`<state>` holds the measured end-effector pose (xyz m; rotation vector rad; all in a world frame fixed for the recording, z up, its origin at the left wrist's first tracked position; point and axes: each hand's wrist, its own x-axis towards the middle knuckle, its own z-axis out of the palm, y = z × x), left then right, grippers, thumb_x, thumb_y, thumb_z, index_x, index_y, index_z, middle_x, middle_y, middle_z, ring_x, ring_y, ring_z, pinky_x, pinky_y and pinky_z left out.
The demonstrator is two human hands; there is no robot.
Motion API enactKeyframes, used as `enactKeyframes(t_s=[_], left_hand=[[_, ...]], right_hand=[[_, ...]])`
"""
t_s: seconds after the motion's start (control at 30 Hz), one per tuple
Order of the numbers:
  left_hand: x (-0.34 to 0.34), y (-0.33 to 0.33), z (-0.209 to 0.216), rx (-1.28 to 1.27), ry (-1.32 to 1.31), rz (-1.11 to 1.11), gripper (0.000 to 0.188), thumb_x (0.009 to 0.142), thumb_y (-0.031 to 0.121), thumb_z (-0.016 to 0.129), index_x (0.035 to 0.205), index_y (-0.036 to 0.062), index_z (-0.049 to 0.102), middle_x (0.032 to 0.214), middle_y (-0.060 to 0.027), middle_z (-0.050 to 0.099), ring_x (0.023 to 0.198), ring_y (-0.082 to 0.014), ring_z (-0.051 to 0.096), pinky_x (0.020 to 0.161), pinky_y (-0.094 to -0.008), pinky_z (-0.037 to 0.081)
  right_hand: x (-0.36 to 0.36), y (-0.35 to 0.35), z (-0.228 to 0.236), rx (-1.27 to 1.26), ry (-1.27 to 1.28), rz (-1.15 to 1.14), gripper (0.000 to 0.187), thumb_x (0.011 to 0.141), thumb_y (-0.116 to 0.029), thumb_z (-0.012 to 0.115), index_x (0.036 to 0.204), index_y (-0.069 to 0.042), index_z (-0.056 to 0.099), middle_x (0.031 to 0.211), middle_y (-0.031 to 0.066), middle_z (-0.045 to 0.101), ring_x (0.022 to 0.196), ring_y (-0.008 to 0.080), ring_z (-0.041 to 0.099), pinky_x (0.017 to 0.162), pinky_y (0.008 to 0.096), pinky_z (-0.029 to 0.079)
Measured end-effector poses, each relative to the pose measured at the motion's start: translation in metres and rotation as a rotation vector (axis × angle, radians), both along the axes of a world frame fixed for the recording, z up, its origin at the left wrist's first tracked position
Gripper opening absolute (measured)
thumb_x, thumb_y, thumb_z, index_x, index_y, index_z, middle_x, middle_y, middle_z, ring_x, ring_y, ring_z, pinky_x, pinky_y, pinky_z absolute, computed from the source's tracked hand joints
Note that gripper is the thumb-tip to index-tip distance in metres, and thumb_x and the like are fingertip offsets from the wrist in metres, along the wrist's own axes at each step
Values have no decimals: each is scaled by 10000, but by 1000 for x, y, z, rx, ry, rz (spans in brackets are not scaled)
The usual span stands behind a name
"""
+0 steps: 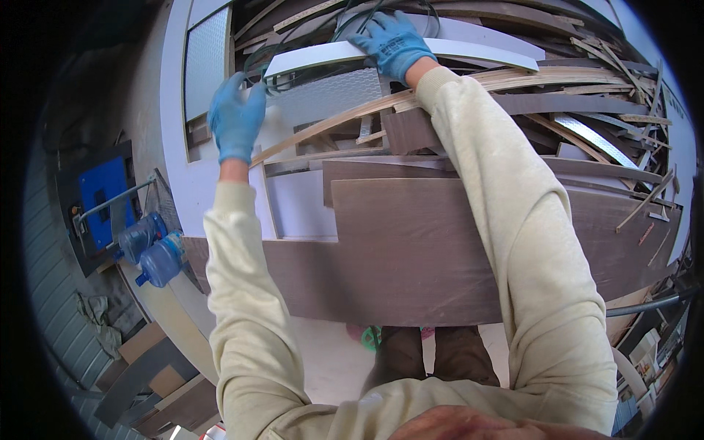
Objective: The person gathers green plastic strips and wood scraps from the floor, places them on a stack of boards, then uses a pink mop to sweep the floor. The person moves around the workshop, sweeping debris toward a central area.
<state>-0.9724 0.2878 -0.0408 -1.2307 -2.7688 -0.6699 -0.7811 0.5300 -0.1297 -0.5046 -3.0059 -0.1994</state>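
Observation:
My right hand point(396, 48), in a blue glove, lies across a long white strip of board point(315, 56) with its fingers spread. The fingertips reach past the strip toward dark green strapping loops point(345, 26). My left hand point(236, 121), gloved in blue too, is raised near the strip's left end. Its thumb stands apart from the fingers and nothing shows in its grip. Behind the strip lies another white panel point(477, 37). Below it, a textured silvery sheet point(330, 95) rests among the wood offcuts.
A heap of long wood strips point(557, 77) fills a white-sided bin point(176, 139). Brown boards point(411, 249) lie across its near side, in front of my legs. Two blue water jugs point(161, 260) stand at the left beside a metal trolley frame point(117, 198).

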Motion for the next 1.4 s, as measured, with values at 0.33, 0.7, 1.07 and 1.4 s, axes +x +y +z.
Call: enactKeyframes(t_s=[0.33,0.7,1.07,1.4], left_hand=[[161,-147,2,87,-156,-24,352,865,79,655,1209,11,680,1272,-187,654,1244,-371,577,1063,-442,437],[251,-206,30,147,-665,323,331,919,81,624,1232,-22,662,1262,-146,677,1214,-260,613,1049,-374,458],[276,-200,77,182,-672,291,351,917,72,629,1256,-18,648,1276,-139,670,1207,-247,619,1047,-362,459],[306,-217,109,166,-773,263,329,935,90,633,1245,-21,649,1311,-131,647,1195,-224,615,1035,-352,458]], right_hand=[[14,0,30,-194,-42,-59,420,938,-398,640,1337,-276,592,1253,104,669,1248,252,572,1016,449,420],[51,-20,71,-110,143,-3,360,873,-284,666,1217,-185,638,1173,99,682,1130,255,629,1009,428,432],[110,-34,116,-288,201,31,185,886,-238,608,1045,-152,645,1021,81,690,1021,274,644,949,430,429],[254,-95,141,-369,396,-14,315,816,-222,689,1103,-98,645,1154,118,654,1097,301,606,1017,442,417]])
